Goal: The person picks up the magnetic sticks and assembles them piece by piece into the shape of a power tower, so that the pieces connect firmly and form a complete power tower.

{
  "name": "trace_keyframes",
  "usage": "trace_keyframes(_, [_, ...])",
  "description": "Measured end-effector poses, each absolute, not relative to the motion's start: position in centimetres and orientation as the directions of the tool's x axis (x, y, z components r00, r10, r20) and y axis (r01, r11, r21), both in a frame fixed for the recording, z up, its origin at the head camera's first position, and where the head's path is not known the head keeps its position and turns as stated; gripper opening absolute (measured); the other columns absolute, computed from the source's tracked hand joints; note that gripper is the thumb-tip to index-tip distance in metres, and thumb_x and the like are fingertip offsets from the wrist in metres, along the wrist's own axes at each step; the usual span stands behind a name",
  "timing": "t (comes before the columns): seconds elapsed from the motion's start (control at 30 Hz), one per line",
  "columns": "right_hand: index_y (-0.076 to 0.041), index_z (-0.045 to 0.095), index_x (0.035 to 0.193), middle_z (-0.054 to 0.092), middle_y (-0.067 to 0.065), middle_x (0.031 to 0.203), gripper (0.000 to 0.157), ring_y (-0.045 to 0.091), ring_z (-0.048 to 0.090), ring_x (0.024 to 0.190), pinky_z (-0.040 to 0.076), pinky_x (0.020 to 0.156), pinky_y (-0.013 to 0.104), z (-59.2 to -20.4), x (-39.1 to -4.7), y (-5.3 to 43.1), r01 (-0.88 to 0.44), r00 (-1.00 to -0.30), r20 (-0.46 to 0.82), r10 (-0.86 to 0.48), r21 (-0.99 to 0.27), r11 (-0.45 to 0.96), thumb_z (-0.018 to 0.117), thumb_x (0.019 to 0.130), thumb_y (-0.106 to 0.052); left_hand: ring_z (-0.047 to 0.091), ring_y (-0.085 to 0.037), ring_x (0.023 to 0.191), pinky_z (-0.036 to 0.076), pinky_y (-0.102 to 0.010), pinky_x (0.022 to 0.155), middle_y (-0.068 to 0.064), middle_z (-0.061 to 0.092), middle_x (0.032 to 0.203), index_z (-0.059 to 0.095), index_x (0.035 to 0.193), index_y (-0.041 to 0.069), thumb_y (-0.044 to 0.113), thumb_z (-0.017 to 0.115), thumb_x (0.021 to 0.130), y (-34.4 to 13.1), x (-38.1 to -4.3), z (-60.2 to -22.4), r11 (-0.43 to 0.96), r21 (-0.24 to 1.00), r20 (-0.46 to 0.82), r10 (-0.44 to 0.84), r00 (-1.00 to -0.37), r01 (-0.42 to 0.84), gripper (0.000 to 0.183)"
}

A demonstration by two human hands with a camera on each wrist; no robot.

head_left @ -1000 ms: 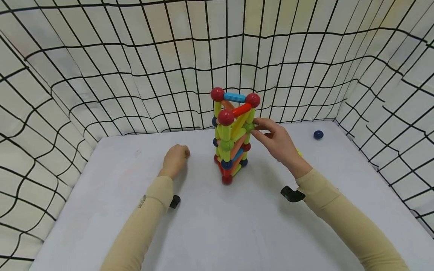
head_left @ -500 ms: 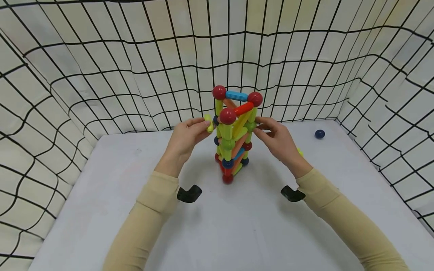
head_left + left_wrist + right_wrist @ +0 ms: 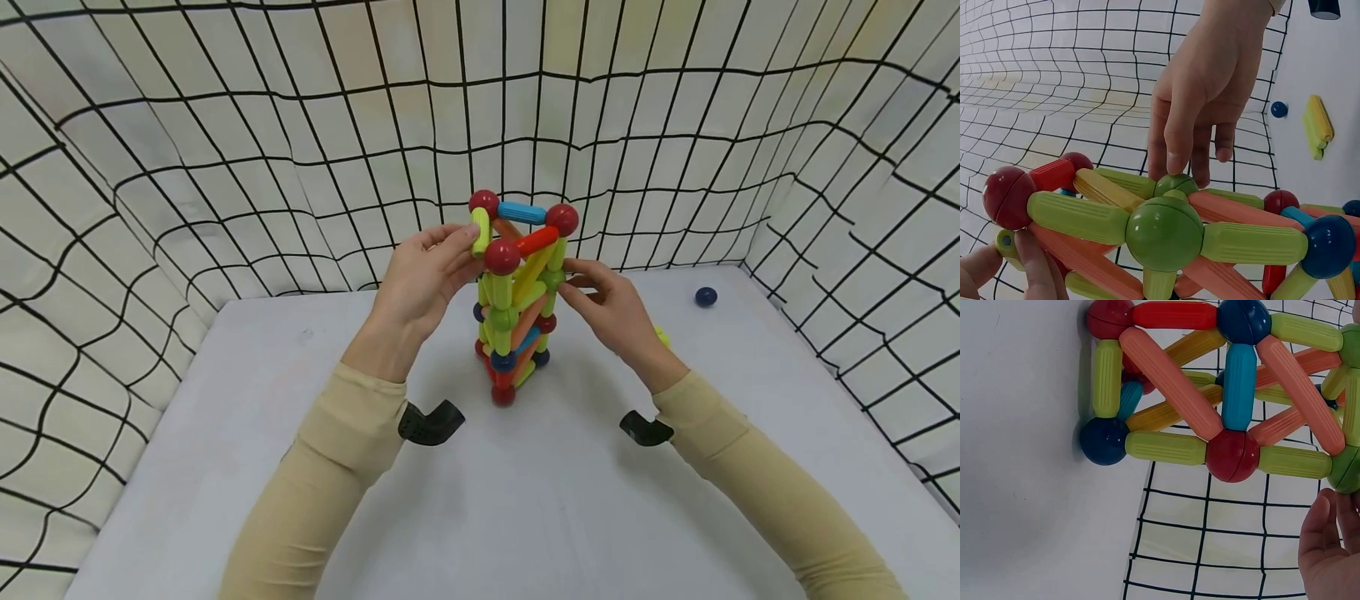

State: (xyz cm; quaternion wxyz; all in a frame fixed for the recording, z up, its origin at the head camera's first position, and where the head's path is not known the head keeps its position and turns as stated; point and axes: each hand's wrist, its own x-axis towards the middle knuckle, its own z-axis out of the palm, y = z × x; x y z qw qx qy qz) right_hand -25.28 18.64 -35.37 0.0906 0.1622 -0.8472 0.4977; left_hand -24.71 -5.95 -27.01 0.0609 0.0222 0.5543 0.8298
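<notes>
A tall tower [image 3: 502, 318] of coloured magnetic rods and balls stands upright mid-table. My left hand [image 3: 420, 287] pinches a yellow-green magnetic rod [image 3: 481, 232] between thumb and fingers. This rod is at the tower's top left, between the back-left red ball [image 3: 483, 202] and the front red ball [image 3: 502, 257]; whether its ends touch them I cannot tell. From the right side, my right hand [image 3: 611, 312] holds a green ball [image 3: 553, 278] of the tower at its fingertips. The left wrist view shows those fingertips on the green ball [image 3: 1175, 183].
A loose dark blue ball [image 3: 705, 297] lies at the back right of the white table [image 3: 480, 517]. Loose yellow and yellow-green rods [image 3: 1317, 125] lie near it, mostly behind my right hand in the head view. Black netting [image 3: 360, 150] rises around the table's back and sides.
My left hand has come up from the table at left with the yellow-green rod, first beside the tower, then to its top. My right hand has stayed at the green ball.
</notes>
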Motion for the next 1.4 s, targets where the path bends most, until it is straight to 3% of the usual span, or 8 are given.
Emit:
trace_keyframes(0.3, [-0.009, 0.052, 0.140, 0.056, 0.008, 0.135, 0.044, 0.023, 0.055, 0.117, 0.048, 0.098, 0.044, -35.5, -25.3, 18.6, -0.369, -0.929, 0.318, -0.188, -0.816, 0.444, 0.059, 0.099, -0.025, 0.063, -0.023, 0.104, 0.053, -0.028, 0.089, -0.016, 0.056, 0.125, 0.046, 0.129, -0.001, 0.014, 0.063, 0.096, -6.2, -25.2, -26.4, -0.298, 0.952, -0.030, 0.151, -0.988, -0.075, 0.040])
trace_keyframes(0.47, [-0.009, 0.052, 0.139, 0.056, 0.008, 0.135, 0.044, 0.023, 0.055, 0.117, 0.048, 0.098, 0.044, -35.5, -25.3, 18.6, -0.371, -0.929, 0.322, -0.183, -0.813, 0.449, 0.059, 0.099, -0.025, 0.059, -0.022, 0.099, 0.052, -0.029, 0.092, -0.015, 0.054, 0.121, 0.047, 0.128, -0.001, 0.014, 0.063, 0.096, -6.5, -25.5, -26.3, -0.263, 0.962, -0.036, 0.150, -0.988, -0.075, 0.039])
trace_keyframes(0.67, [-0.009, 0.052, 0.140, 0.055, 0.008, 0.136, 0.044, 0.024, 0.056, 0.117, 0.048, 0.098, 0.044, -35.5, -25.3, 18.7, -0.368, -0.930, 0.320, -0.181, -0.814, 0.449, 0.059, 0.099, -0.025, 0.059, -0.021, 0.097, 0.054, -0.023, 0.084, -0.014, 0.056, 0.118, 0.048, 0.127, -0.002, 0.015, 0.063, 0.096, -6.2, -25.6, -26.3, -0.304, 0.949, -0.035, 0.175, -0.984, -0.088, 0.038])
trace_keyframes(0.93, [-0.008, 0.051, 0.140, 0.055, 0.008, 0.136, 0.045, 0.024, 0.056, 0.117, 0.048, 0.098, 0.044, -35.4, -25.2, 18.7, -0.374, -0.927, 0.325, -0.185, -0.812, 0.447, 0.059, 0.099, -0.025, 0.054, -0.017, 0.086, 0.048, -0.019, 0.067, -0.010, 0.058, 0.107, 0.056, 0.126, -0.002, 0.022, 0.063, 0.097, -5.7, -25.6, -26.4, -0.231, 0.966, -0.070, 0.197, -0.978, -0.116, 0.038])
trace_keyframes(1.27, [-0.008, 0.051, 0.140, 0.055, 0.009, 0.136, 0.044, 0.024, 0.056, 0.117, 0.048, 0.098, 0.044, -35.5, -25.2, 18.6, -0.381, -0.925, 0.331, -0.188, -0.812, 0.443, 0.059, 0.099, -0.023, 0.053, -0.020, 0.088, 0.048, -0.019, 0.067, -0.010, 0.059, 0.106, 0.061, 0.124, 0.001, 0.025, 0.064, 0.096, -5.8, -25.9, -26.8, -0.208, 0.970, -0.086, 0.178, -0.980, -0.123, 0.036])
trace_keyframes(1.4, [-0.008, 0.051, 0.140, 0.055, 0.009, 0.135, 0.044, 0.025, 0.056, 0.117, 0.048, 0.098, 0.045, -35.5, -25.2, 18.7, -0.378, -0.926, 0.326, -0.193, -0.813, 0.442, 0.059, 0.099, -0.024, 0.053, -0.022, 0.090, 0.047, -0.020, 0.068, -0.009, 0.058, 0.107, 0.058, 0.121, 0.001, 0.028, 0.055, 0.101, -5.8, -25.3, -27.2, -0.155, 0.988, 0.002, 0.148, -0.989, -0.021, 0.033])
